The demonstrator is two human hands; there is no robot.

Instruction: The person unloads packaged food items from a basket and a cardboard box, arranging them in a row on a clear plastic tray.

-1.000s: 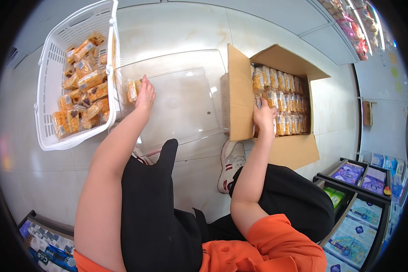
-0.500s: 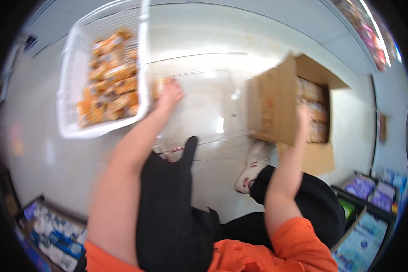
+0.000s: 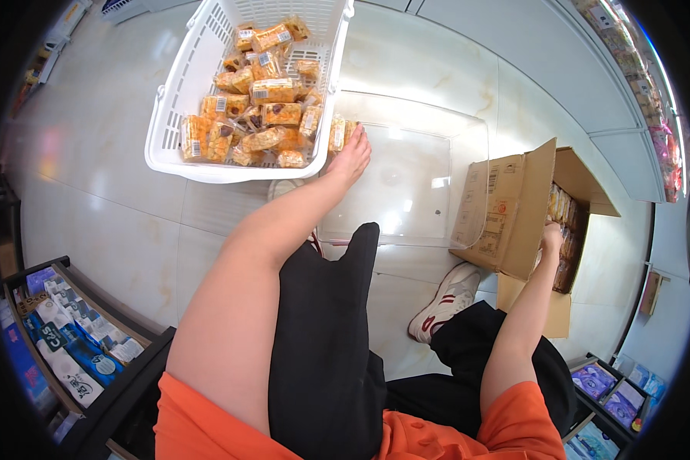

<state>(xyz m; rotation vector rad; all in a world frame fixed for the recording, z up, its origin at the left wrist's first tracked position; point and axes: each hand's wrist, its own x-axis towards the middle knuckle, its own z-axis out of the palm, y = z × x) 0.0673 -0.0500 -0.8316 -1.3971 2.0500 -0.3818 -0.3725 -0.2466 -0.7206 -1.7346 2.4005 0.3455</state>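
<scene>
My left hand (image 3: pixel 351 159) is at the left end of a clear plastic bin (image 3: pixel 406 236), its fingers closed against a wrapped orange-yellow snack (image 3: pixel 337 133) that stands on end by the bin's wall. The thumb side is hidden. Over at the right, my right hand (image 3: pixel 550 236) reaches into an open cardboard box (image 3: pixel 506 199). Its fingers are curled by the rows of wrapped snacks (image 3: pixel 564 208) there; what they grip is partly hidden. Left of the bin is a white plastic basket (image 3: pixel 159 146) holding many similar wrapped snacks (image 3: pixel 276 90), lying loosely.
A pale tiled floor (image 3: pixel 123 184) lies under everything. My shoe (image 3: pixel 446 300) stands between bin and box. Shelves with packaged goods (image 3: pixel 77 345) are at lower left, more purple packs (image 3: pixel 594 379) at lower right. A grey cabinet base (image 3: pixel 514 54) runs along the far side.
The view has shifted, so basket, bin and box appear farther right. My left hand stays by the snack in the bin; my right hand stays at the box, its fingers now curled.
</scene>
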